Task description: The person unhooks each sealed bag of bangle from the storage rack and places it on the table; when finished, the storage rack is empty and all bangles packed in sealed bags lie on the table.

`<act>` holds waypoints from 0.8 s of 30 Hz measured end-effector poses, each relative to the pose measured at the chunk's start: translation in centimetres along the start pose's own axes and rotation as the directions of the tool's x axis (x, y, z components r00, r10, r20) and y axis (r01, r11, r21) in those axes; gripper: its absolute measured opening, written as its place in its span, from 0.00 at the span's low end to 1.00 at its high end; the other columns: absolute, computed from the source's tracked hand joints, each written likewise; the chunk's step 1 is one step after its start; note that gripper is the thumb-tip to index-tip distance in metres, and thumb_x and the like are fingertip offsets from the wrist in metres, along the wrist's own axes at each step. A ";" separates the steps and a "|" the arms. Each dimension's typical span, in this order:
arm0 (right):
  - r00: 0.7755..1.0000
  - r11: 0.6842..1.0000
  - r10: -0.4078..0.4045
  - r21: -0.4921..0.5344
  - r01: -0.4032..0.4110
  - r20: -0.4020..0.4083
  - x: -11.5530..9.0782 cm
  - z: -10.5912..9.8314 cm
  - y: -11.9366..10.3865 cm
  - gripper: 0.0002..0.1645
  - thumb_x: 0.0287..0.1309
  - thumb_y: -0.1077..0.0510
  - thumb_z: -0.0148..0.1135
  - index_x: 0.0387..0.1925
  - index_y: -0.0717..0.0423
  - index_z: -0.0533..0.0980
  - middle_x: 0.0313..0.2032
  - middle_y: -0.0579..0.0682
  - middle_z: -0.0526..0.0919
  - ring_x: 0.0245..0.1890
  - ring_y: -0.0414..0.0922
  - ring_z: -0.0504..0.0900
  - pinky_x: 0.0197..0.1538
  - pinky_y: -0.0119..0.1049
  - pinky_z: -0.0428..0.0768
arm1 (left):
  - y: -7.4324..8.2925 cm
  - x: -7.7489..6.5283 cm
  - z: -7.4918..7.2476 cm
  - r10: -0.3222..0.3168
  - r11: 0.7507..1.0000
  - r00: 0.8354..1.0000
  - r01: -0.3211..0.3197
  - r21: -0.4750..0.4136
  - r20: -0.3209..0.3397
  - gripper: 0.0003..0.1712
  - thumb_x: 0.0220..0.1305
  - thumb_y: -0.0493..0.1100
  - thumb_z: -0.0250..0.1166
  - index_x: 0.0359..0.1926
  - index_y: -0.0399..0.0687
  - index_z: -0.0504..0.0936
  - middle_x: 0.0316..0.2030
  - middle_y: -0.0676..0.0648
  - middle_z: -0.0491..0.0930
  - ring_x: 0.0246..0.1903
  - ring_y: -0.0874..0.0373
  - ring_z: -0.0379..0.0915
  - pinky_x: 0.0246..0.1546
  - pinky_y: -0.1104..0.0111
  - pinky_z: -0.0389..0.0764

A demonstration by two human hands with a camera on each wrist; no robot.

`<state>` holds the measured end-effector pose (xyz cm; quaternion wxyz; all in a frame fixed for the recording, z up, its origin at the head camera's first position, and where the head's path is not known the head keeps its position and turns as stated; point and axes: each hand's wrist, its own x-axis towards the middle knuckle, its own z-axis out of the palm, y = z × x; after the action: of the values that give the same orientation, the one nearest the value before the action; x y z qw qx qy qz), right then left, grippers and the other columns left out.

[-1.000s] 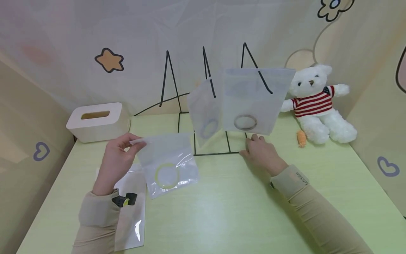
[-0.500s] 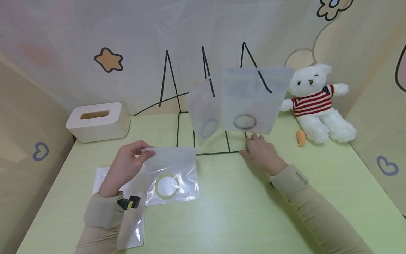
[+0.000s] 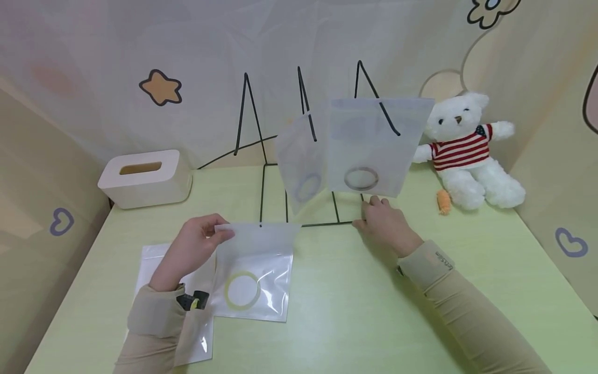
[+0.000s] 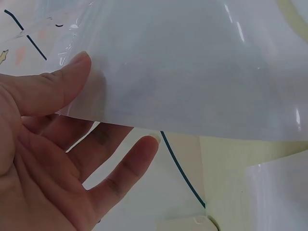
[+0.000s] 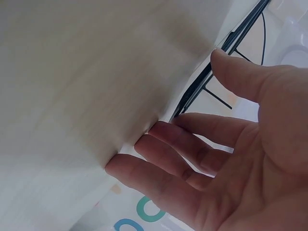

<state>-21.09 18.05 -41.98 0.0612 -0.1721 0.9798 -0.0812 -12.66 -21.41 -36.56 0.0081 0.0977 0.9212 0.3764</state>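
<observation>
My left hand (image 3: pixel 193 249) pinches the top left corner of a zip bag (image 3: pixel 266 241) between thumb and fingers. A yellow ring (image 3: pixel 226 291) shows in the lower part of that bag, whose front hangs tilted towards me. In the left wrist view the thumb lies over the bag's edge (image 4: pixel 168 96). My right hand (image 3: pixel 388 226) rests with its fingertips on the table, at the front base bar of a black wire rack (image 3: pixel 262 195). Two frosted bags hang from the rack's hooks, one (image 3: pixel 294 150) turned sideways with a bluish ring, the other (image 3: pixel 355 137) facing forward with a brownish ring.
Under my left forearm lies a flat white bag (image 3: pixel 151 257). A white tissue box (image 3: pixel 145 182) stands at the back left. At the back right sits a white teddy bear (image 3: pixel 460 148) in a striped shirt, with a small orange thing (image 3: pixel 444 201) beside it. The rack's left hook (image 3: pixel 241 114) holds no bag.
My left hand has moved slightly right and towards me with the zip bag, whose lower edge has dropped nearer to me. My right hand has stayed at the rack's base.
</observation>
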 end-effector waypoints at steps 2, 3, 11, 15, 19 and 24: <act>1.000 1.000 0.000 0.000 0.000 0.005 0.1 0.0 0.0 0.28 0.66 0.47 0.59 0.52 0.69 0.74 0.46 0.62 0.73 0.42 0.57 0.71 0.37 0.54 0.78 | -0.2 -0.1 0.1 -0.016 1.000 1.000 0.016 -0.002 0.014 0.03 0.65 0.40 0.64 0.34 0.48 0.83 0.31 0.49 0.82 0.32 0.54 0.73 0.33 0.63 0.73; 1.000 1.000 0.001 -0.001 -0.001 0.006 0.1 0.0 0.0 0.29 0.66 0.47 0.59 0.53 0.69 0.73 0.46 0.62 0.73 0.42 0.56 0.71 0.37 0.54 0.78 | -0.2 -0.2 0.2 -0.022 1.000 1.000 0.022 -0.006 0.022 0.03 0.65 0.40 0.64 0.34 0.47 0.83 0.29 0.48 0.81 0.30 0.55 0.71 0.31 0.64 0.72; 1.000 1.000 0.003 -0.007 -0.003 0.008 0.1 0.0 0.1 0.30 0.66 0.47 0.59 0.54 0.70 0.73 0.46 0.62 0.73 0.42 0.57 0.71 0.37 0.54 0.78 | -0.8 -0.5 0.7 -0.055 0.998 0.996 0.055 -0.011 0.072 0.03 0.64 0.39 0.65 0.33 0.45 0.81 0.16 0.51 0.66 0.19 0.57 0.60 0.21 0.68 0.64; 1.000 1.000 0.005 -0.009 -0.005 0.008 0.1 0.0 0.1 0.30 0.66 0.46 0.58 0.55 0.70 0.72 0.47 0.62 0.73 0.43 0.57 0.71 0.37 0.54 0.78 | -0.8 -0.6 0.8 -0.068 0.998 0.993 0.068 -0.003 0.095 0.04 0.65 0.39 0.64 0.32 0.44 0.80 0.15 0.54 0.62 0.17 0.58 0.58 0.19 0.69 0.62; 1.000 1.000 0.003 -0.012 -0.003 0.007 0.1 0.1 0.1 0.31 0.66 0.46 0.58 0.55 0.70 0.72 0.47 0.62 0.73 0.43 0.57 0.71 0.37 0.54 0.78 | -0.9 -0.6 0.8 -0.061 0.998 0.993 0.059 0.021 0.098 0.05 0.64 0.39 0.65 0.31 0.44 0.80 0.15 0.54 0.60 0.17 0.59 0.57 0.19 0.69 0.62; 1.000 1.000 0.004 -0.013 -0.004 0.004 0.1 0.1 0.1 0.30 0.66 0.47 0.59 0.55 0.70 0.73 0.46 0.62 0.73 0.42 0.57 0.71 0.37 0.55 0.78 | -1.2 -0.8 0.9 -0.062 0.998 0.993 0.058 0.039 0.098 0.04 0.63 0.38 0.66 0.31 0.45 0.80 0.15 0.53 0.61 0.18 0.58 0.59 0.21 0.68 0.63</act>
<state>-21.21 18.08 -42.06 0.0625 -0.1707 0.9805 -0.0745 -12.05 -21.77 -38.03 0.0632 0.0885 0.9289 0.3540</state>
